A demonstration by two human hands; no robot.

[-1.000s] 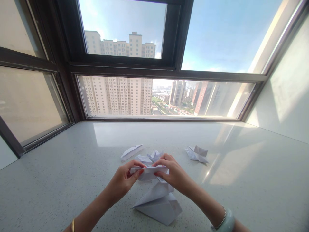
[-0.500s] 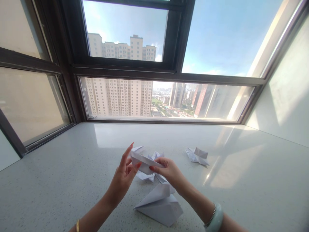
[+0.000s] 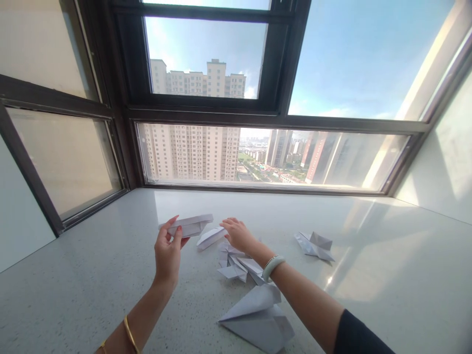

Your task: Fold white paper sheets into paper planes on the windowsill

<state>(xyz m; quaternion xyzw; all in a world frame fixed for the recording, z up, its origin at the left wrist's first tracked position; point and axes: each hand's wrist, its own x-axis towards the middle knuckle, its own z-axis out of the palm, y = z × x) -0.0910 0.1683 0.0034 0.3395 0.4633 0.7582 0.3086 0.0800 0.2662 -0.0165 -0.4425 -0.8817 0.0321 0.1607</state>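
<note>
My left hand (image 3: 168, 250) is raised above the pale speckled counter (image 3: 73, 275) and pinches a folded white paper boat (image 3: 190, 224) by its left end. My right hand (image 3: 238, 234) reaches forward with fingers spread, its fingertips at a second folded paper piece (image 3: 209, 237) that lies flat on the counter; I cannot tell whether it touches it. Under my right wrist lies a crumpled folded paper shape (image 3: 234, 263). A larger folded paper plane (image 3: 260, 317) rests on the counter nearer to me, below my right forearm.
Another folded paper figure (image 3: 315, 245) lies to the right on the counter. Dark-framed windows (image 3: 273, 113) close off the far edge and the left side, with high-rise buildings outside. A white wall (image 3: 442, 147) bounds the right side.
Both hands held the paper boat together; now only my left hand keeps it and has lifted it to the left. My right hand let go and reached forward to the flat paper piece.
</note>
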